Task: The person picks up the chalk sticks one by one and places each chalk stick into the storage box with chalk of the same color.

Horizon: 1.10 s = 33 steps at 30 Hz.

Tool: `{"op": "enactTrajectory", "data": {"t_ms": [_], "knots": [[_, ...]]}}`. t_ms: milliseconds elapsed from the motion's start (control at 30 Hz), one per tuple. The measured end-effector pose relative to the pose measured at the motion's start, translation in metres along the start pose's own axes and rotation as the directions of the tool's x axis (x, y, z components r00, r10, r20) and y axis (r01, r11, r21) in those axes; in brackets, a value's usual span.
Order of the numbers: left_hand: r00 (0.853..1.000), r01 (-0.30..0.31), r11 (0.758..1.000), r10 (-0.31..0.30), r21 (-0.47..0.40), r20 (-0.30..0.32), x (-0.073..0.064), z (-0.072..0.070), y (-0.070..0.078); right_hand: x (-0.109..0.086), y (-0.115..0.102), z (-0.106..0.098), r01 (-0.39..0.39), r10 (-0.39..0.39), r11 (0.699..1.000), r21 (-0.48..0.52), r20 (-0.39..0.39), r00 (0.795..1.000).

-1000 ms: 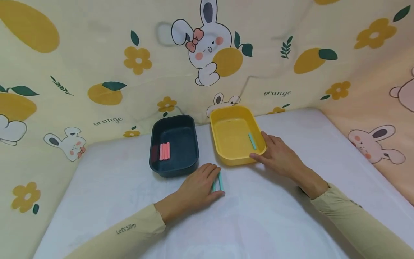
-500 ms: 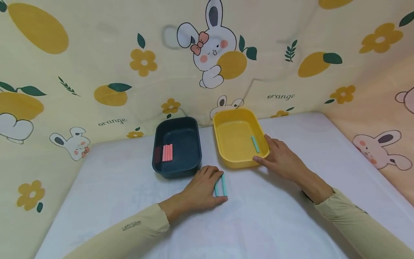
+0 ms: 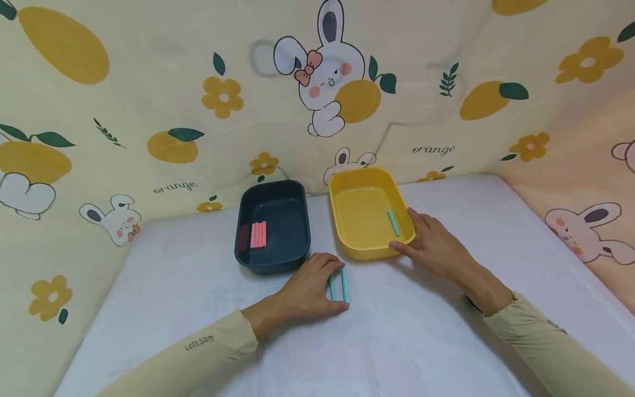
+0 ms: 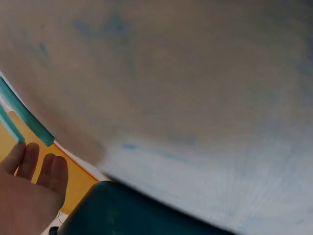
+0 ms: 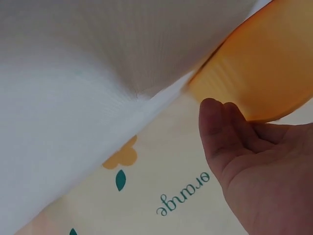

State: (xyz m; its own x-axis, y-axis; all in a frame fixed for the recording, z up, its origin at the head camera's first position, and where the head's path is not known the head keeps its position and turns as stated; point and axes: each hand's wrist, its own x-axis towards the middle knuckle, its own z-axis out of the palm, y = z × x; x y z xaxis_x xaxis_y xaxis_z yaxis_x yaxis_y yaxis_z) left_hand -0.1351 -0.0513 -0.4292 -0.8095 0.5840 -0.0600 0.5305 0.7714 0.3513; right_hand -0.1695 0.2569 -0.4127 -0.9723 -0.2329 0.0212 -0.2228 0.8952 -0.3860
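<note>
My left hand (image 3: 312,286) is over the white cloth in front of the boxes. It holds a mint-green chalk stick (image 3: 345,286) lengthwise, index fingertip at the far end and thumb at the near end. A second green chalk stick (image 3: 332,288) lies beside it, nearer the palm. In the left wrist view, fingertips (image 4: 20,149) meet the end of one stick. My right hand (image 3: 439,245) grips the near right corner of the yellow box (image 3: 364,253), thumb at the front rim and fingers along the outer side. Inside that box lies one green chalk stick (image 3: 393,223).
A dark blue box (image 3: 273,267) stands left of the yellow one, with several pink chalk sticks (image 3: 258,235) side by side in it. My left fingers are close to its near right corner. Behind both boxes rises a printed curtain (image 3: 223,33).
The camera view has shifted slightly, moving the whole scene right and down. My left hand's index finger and thumb now span the right-hand green chalk stick. The right hand stays on the yellow box.
</note>
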Motion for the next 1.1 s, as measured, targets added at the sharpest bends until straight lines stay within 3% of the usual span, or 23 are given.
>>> {"op": "enactTrajectory", "data": {"t_ms": [400, 567, 667, 900, 967, 1100], "knots": [[0.994, -0.055, 0.998, 0.054, -0.010, -0.100, -0.007, -0.004, 0.006, 0.003, -0.001, 0.004, -0.012, 0.012, 1.000, 0.001, -0.008, 1.000], [0.984, -0.108, 0.994, 0.104, -0.017, -0.142, -0.010, -0.004, 0.008, 0.001, 0.001, 0.003, -0.013, 0.013, 1.000, -0.003, -0.008, 1.000], [0.973, -0.144, 0.990, 0.142, 0.001, -0.184, -0.012, -0.004, 0.008, 0.001, 0.001, 0.003, -0.016, 0.016, 1.000, -0.004, -0.004, 1.000], [0.925, -0.259, 0.963, 0.268, 0.070, -0.268, -0.010, -0.014, -0.002, 0.000, 0.000, 0.001, -0.020, 0.020, 1.000, -0.002, -0.001, 1.000], [0.926, -0.256, 0.966, 0.259, 0.048, -0.274, -0.007, -0.019, -0.005, 0.000, -0.001, 0.001, -0.020, 0.020, 1.000, 0.001, 0.003, 1.000], [0.945, -0.191, 0.981, 0.179, -0.018, -0.275, -0.001, -0.028, -0.010, 0.000, -0.003, 0.000, -0.017, 0.017, 1.000, 0.000, 0.004, 1.000]]}}
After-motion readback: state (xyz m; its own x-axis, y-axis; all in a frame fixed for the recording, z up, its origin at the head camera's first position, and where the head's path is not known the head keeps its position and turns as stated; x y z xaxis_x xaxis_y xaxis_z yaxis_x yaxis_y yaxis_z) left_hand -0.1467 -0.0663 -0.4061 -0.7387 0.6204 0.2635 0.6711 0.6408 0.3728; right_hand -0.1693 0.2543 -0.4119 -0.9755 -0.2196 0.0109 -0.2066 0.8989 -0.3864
